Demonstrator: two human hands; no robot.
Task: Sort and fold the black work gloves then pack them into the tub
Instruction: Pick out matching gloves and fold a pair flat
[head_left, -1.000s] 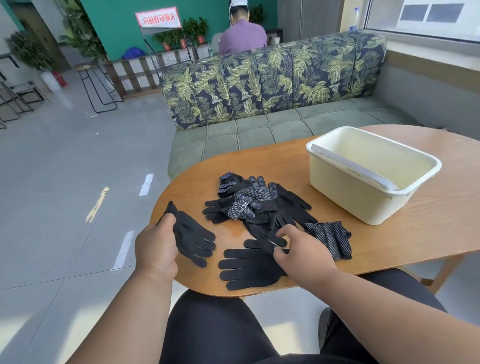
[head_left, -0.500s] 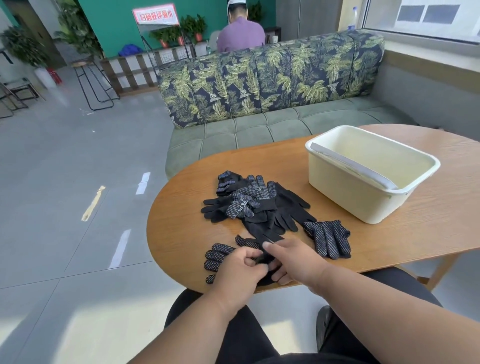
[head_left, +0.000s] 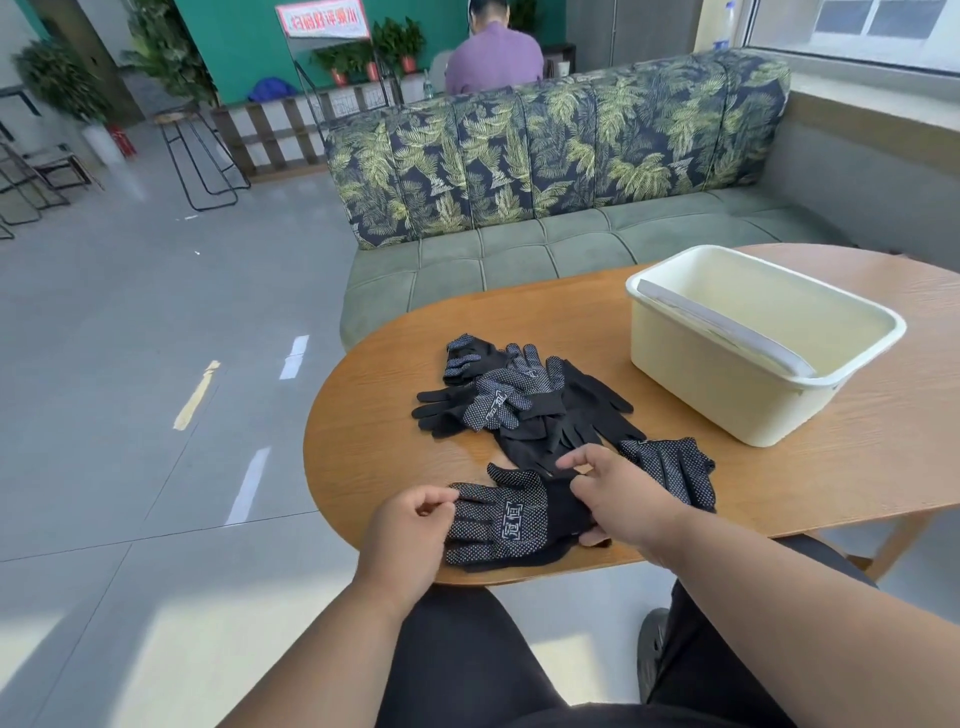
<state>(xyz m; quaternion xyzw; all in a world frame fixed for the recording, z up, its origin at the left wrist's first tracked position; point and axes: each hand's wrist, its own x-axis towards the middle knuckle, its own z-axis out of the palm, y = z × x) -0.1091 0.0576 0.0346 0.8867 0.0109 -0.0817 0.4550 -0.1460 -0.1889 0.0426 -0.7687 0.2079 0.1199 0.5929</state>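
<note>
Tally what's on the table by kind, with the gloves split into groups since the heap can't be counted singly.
Glove stack under the hands: 1
Glove heap: 1
Gloves set apart on the right: 1
Tub: 1, nothing visible inside
Total: 4

The glove (head_left: 511, 519) at six o'clock bears a white boxed mark, too blurred to read. The sign (head_left: 321, 20) at eleven o'clock carries red characters, mirrored and not legible.

Bright daylight, glare patches on the floor (head_left: 156, 415), wide-angle bending at edges.
</note>
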